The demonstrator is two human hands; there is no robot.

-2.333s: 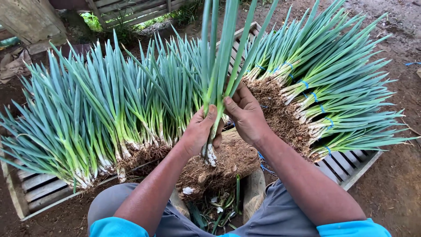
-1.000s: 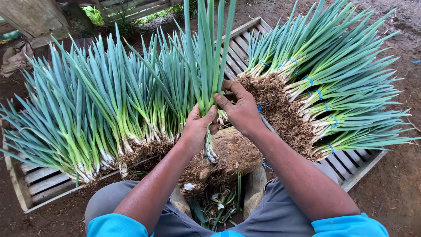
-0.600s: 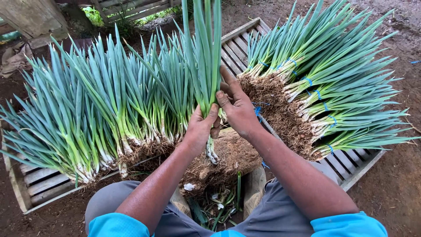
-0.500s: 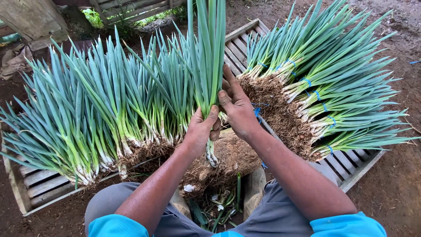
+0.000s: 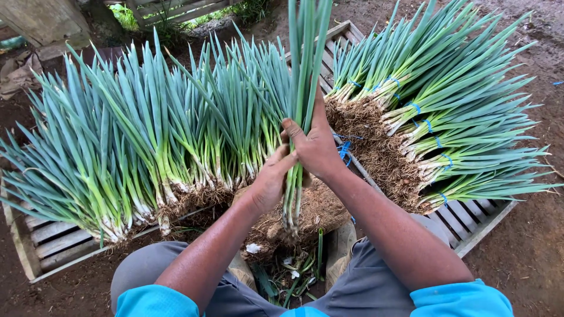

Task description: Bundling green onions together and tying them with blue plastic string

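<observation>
Loose leeks lie fanned on the left pallet. Centre: left hand and right hand, each grip closed around one upright bunch, roots hanging above the soil heap. Right: tied bundles stacked on a second pallet.

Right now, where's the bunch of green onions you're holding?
Head view, centre: the held bunch stands upright in the left hand and right hand, between the loose pile and the tied bundles.
</observation>
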